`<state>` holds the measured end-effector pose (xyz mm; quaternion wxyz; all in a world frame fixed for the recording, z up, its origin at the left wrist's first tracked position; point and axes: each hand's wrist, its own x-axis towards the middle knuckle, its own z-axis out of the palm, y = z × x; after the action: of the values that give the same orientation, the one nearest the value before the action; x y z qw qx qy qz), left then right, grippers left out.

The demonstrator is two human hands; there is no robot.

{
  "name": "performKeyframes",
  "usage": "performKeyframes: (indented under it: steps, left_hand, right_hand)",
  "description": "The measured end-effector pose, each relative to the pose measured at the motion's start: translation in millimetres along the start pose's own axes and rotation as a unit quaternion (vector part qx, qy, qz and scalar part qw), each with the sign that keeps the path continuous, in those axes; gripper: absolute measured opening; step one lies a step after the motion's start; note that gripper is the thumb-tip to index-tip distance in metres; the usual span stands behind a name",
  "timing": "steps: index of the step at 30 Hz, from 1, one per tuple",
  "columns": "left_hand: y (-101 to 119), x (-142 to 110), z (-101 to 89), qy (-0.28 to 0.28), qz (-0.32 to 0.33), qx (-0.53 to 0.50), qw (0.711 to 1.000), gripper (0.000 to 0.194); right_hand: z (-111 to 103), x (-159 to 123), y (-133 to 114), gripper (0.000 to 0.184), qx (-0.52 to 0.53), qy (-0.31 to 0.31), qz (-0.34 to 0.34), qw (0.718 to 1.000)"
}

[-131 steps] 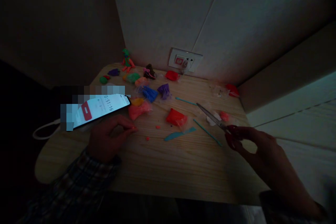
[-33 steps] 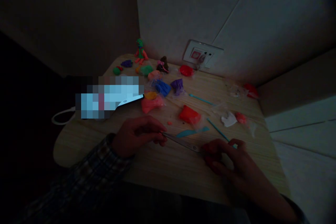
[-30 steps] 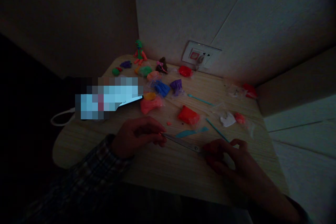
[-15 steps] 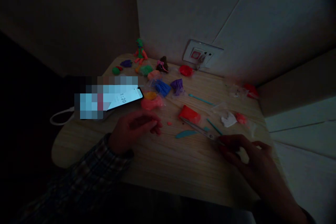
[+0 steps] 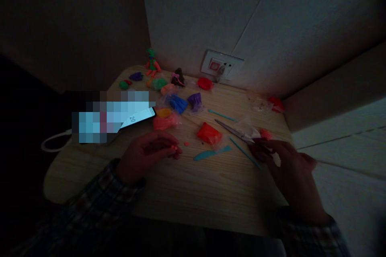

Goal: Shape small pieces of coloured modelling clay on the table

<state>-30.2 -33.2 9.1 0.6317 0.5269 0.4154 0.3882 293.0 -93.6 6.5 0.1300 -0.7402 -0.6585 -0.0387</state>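
Observation:
My right hand grips a pair of scissors by the handles, with the blades pointing up and left over the table. My left hand is curled, and tiny pieces of pink clay show at its fingertips. A loose pink crumb lies just right of those fingers. Between the hands are a bag of red-orange clay, a flat blue clay knife and a thin blue stick tool. Near the scissors' pivot sit a clear bag with white clay and a pink lump.
Bagged clay in blue, purple, pink and red lies farther back. A green-headed clay figure stands at the rear corner. A lit phone rests left, a cable beside it. A socket is on the wall.
My right hand has moved the scissors up and right, off the red-orange bag toward the white clay. My left hand keeps its curled pose. The whole view has shifted slightly.

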Motion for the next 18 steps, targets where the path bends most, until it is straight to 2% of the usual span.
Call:
performKeyframes:
  steps: [3, 6, 8, 11, 15, 18]
  left_hand:
    - [1.5, 0.0, 3.3, -0.023, -0.007, -0.002, 1.000, 0.015]
    - [3.2, 0.7, 8.2, -0.058, -0.024, -0.011, 0.998, 0.011]
    - [4.0, 1.5, 11.4, -0.082, -0.032, -0.015, 0.996, 0.007]
    - [4.3, 2.4, 13.3, -0.086, -0.023, -0.007, 0.996, 0.006]
    - [4.1, 2.4, 10.4, -0.059, -0.010, 0.002, 0.998, 0.007]
    - [4.3, 3.0, 8.0, -0.068, -0.002, -0.006, 0.998, 0.005]
  right_hand:
    - [-11.2, 2.8, -27.6, 0.029, 0.065, 0.046, -0.026, 0.997]
    - [-17.6, 1.7, -69.6, 0.016, 0.193, 0.009, -0.136, 0.972]
    - [-16.1, 0.8, -98.2, 0.019, 0.237, -0.019, -0.195, 0.952]
    - [-9.5, 1.9, -130.1, 0.011, 0.272, -0.007, -0.250, 0.929]
    - [-2.0, 6.7, -146.5, 0.013, 0.287, 0.030, -0.269, 0.919]
    - [2.1, 10.2, -148.2, 0.018, 0.290, 0.053, -0.281, 0.913]
